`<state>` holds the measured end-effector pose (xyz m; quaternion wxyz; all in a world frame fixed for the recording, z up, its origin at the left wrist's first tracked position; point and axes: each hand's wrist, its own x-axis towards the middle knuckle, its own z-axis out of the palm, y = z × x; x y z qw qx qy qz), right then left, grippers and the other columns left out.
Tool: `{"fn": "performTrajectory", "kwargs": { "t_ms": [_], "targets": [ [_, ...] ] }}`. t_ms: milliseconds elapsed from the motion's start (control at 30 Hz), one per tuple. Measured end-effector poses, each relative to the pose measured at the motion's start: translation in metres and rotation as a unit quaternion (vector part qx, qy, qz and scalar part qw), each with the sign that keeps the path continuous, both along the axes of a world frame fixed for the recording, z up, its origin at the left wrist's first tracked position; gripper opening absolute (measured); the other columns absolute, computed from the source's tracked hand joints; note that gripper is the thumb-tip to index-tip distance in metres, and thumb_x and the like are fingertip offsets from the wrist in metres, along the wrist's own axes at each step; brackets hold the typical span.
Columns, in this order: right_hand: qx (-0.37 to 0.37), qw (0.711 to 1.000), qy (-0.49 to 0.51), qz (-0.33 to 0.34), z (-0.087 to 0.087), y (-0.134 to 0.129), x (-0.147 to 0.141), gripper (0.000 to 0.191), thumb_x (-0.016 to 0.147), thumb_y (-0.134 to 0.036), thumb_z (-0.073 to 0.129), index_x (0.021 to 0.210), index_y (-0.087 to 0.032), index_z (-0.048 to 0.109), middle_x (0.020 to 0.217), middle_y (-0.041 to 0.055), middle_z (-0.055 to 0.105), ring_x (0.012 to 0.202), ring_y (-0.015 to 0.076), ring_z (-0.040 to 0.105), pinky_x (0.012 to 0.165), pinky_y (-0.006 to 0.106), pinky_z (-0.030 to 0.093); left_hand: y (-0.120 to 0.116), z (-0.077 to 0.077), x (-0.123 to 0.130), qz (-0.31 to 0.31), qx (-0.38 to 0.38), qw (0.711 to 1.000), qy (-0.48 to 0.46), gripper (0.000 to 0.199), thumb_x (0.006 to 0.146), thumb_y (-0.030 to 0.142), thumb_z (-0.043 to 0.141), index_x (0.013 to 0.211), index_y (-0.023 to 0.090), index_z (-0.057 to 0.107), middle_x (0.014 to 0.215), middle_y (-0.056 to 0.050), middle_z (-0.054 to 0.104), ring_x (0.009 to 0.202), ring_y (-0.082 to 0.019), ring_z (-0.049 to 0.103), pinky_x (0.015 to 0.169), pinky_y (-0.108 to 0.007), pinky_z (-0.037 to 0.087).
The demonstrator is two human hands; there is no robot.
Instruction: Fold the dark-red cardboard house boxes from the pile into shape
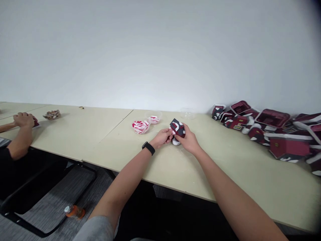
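My right hand [188, 139] grips a small dark red and grey house-shaped craft piece [178, 128] with white patches, above the table. Close against its left side, my left hand [163, 137] has thumb and fingers pinched together. A small red-and-white piece [172, 131] shows at those fingertips. The underside of the house is partly hidden by my hands; a white rounded part [176, 142] shows below. Left of my hands stands a clear bowl [140, 127] full of red-and-white striped pieces, with a second bowl [153, 117] of similar pieces behind it.
Several similar maroon houses [273, 118] are heaped along the right side by the wall. A clear container [188, 113] stands behind my hands. At far left, another person's hands [24, 120] work near a bowl of brownish pieces [52, 114]. An orange bottle [74, 212] is on the floor.
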<state>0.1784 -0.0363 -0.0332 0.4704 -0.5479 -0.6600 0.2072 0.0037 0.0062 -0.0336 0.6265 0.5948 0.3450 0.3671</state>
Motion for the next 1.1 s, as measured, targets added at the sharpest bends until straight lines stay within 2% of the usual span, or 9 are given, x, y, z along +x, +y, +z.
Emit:
{"fn": "performTrajectory", "kwargs": {
  "t_ms": [333,500,900,1100],
  "targets": [
    [-0.008,1.0,0.001,0.002,0.0018,-0.0013,0.0,0.073,0.082,-0.035,0.066,0.15,-0.018,0.046,0.127,0.0139,0.072,0.106,0.0301,0.069,0.097,0.047,0.054,-0.0026,0.0038,0.0005,0.004,0.017,1.0,0.014,0.038,0.098,0.046,0.058,0.074,0.019,0.047,0.061,0.005,0.046,0.045,-0.005,0.035,0.044,-0.021,0.02],
    [-0.003,1.0,0.004,0.003,0.0005,-0.0007,0.0012,0.071,0.082,-0.035,0.067,0.149,-0.021,0.047,0.127,0.0124,0.073,0.106,0.0293,0.07,0.096,0.047,0.055,-0.0033,0.0044,0.0011,0.01,0.014,1.0,0.017,0.04,0.099,0.047,0.058,0.073,0.018,0.047,0.062,0.004,0.047,0.045,-0.005,0.035,0.045,-0.021,0.021],
    [0.004,1.0,0.012,0.006,0.0006,-0.0007,0.0001,0.069,0.082,-0.035,0.068,0.147,-0.021,0.049,0.125,0.0115,0.074,0.106,0.0289,0.07,0.097,0.046,0.055,-0.0028,0.0039,0.0003,-0.012,-0.025,0.999,-0.041,0.037,0.098,0.046,0.06,0.077,0.019,0.047,0.064,0.005,0.046,0.045,-0.005,0.034,0.044,-0.021,0.019],
    [-0.006,1.0,0.009,0.006,0.0004,-0.0008,0.0007,0.071,0.082,-0.033,0.068,0.148,-0.02,0.048,0.124,0.0122,0.074,0.103,0.0282,0.071,0.096,0.045,0.056,-0.001,0.0016,-0.0004,-0.007,-0.002,1.0,0.001,0.039,0.101,0.046,0.054,0.075,0.018,0.048,0.065,0.004,0.048,0.046,-0.005,0.036,0.045,-0.021,0.021]
  ]
}}
